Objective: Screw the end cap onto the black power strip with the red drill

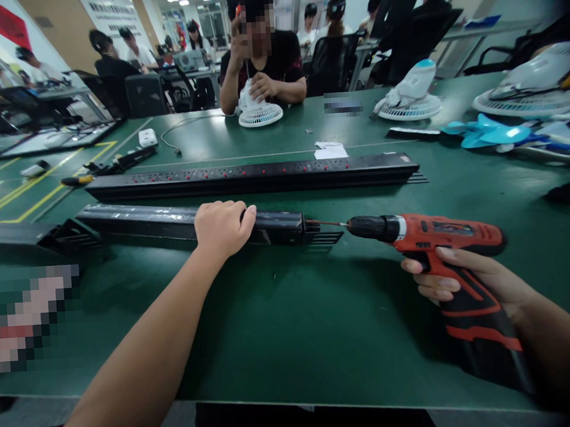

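L hand (223,227) is closed over the top of the near black bar (140,217), fingers curled down round it, thumb toward the bar's R end. R hand (455,277) is wrapped round the grip of an orange/blk drill (453,230), fingers closed on it, index up nr the trigger; can't tell if it's pressed.

Drill lies approx. level, pointing L; its long thin bit (331,223) runs to the bar's R end, where thin blk prongs (328,238) stick out. Can't tell exactly what the tip touches.

Bar lies flat on the green table (293,348), in front of the wearer. Just behind it, roughly parallel, is a longer blk strip (244,177) w/ a row of red dots. Another dark bar (11,237) is at far L, nr the first one's L end.

White paper (331,151) sits behind the strip. Across the table a co-worker (288,62) has both hands at a white fan (260,116), one raised w/ a thin tool. Blue blades (495,133) are at far R.
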The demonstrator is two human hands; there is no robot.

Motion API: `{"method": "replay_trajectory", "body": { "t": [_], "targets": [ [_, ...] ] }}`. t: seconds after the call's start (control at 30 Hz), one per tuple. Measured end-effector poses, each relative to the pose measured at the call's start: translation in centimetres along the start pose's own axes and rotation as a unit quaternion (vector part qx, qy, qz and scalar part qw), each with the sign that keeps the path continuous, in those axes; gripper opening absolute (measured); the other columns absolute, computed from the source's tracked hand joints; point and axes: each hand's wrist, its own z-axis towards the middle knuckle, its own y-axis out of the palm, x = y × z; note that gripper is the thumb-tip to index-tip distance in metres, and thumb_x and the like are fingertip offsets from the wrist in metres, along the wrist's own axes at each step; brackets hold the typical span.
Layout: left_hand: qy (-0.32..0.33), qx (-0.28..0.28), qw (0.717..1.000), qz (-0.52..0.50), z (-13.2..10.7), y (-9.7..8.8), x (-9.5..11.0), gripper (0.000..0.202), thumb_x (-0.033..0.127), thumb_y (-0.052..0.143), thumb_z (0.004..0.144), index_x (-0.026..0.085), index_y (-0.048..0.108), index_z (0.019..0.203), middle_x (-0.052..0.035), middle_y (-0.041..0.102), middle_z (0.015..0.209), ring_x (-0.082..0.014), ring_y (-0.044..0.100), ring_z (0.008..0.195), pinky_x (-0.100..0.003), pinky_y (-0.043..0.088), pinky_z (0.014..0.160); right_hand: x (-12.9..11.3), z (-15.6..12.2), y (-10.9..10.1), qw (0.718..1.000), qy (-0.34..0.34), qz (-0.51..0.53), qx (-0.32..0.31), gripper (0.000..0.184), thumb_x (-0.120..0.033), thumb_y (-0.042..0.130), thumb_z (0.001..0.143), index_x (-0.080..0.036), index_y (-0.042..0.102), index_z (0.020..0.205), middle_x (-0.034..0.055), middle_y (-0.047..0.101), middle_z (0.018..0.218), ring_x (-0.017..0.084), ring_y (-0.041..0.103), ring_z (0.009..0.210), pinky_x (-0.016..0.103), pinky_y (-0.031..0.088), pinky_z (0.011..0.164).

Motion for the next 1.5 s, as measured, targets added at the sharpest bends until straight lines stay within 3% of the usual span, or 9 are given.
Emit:
{"method": "replay_trajectory", "body": {
  "t": [0.57,0.9,1.1,1.5],
  "targets": [
    [-0.002,0.005,1.000,-0.009,0.0,0.0,0.1,0.056,0.048,0.032,0.107,0.021,0.060,0.068,-0.0080,0.066,0.069,-0.0240,0.057,0.067,-0.040,0.033,0.071,0.5,0.3,-1.0,1.000,0.006,0.002,0.022,0.039,-0.055,0.087,0.079,-0.021,0.073,0.090,-0.0050,0.038,0.055,0.016,0.033,0.054,0.028,0.040,0.046],
    [0.000,0.002,1.000,0.001,0.0,0.0,0.1,0.056,0.049,0.031,0.108,0.021,0.061,0.069,-0.0074,0.066,0.069,-0.0233,0.055,0.068,-0.039,0.033,0.070,0.0,0.1,0.2,1.000,0.004,-0.027,0.007,0.044,-0.060,0.089,0.075,-0.020,0.074,0.086,-0.0054,0.036,0.054,0.015,0.030,0.053,0.029,0.039,0.047],
    [-0.001,0.003,1.000,0.003,0.0,0.0,0.0,0.057,0.049,0.030,0.108,0.022,0.061,0.069,-0.0081,0.068,0.071,-0.0246,0.058,0.069,-0.040,0.034,0.071,0.3,0.4,-0.6,0.999,-0.020,-0.015,-0.035,0.048,-0.067,0.084,0.078,-0.021,0.078,0.091,-0.0035,0.039,0.056,0.017,0.029,0.053,0.031,0.040,0.047],
    [0.000,0.001,1.000,-0.010,0.0,-0.1,0.0,0.058,0.049,0.031,0.108,0.022,0.064,0.069,-0.0087,0.068,0.070,-0.0250,0.059,0.069,-0.040,0.034,0.071,0.2,0.2,-0.1,0.999,-0.017,-0.020,-0.023,0.055,-0.061,0.085,0.079,-0.014,0.087,0.107,-0.0036,0.038,0.055,0.015,0.031,0.053,0.027,0.044,0.049]
  ]
}}
